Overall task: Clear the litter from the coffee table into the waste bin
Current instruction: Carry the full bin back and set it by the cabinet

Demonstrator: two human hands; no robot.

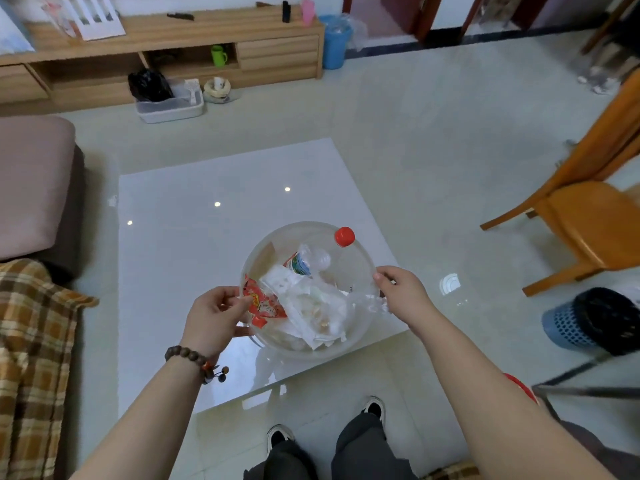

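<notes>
Clear plastic forms the round bowl (356, 258) held over the near edge of the white glossy coffee table (207, 237), and it is packed with litter: a crushed transparent water bottle with a red cap (313, 259), a red printed snack wrapper (261, 304), crumpled white tissue paper (311, 306) and a scrap of thin clear film (367, 303) spilling over the right rim. The left hand (214, 315), a brown beaded bracelet (194, 360) on its wrist, has its fingers curled closed around the bowl's left rim beside the red wrapper. The right hand (403, 292) pinches the opposite rim, thumb and forefinger closed on the edge. A blue perforated waste bin with a black liner (595, 320) stands on the pale tiled floor (433, 150) well to the right of the table, just in front of an orange wooden chair (588, 220). A brown sofa (31, 181) with a plaid blanket (34, 341) lies along the table's left side.
</notes>
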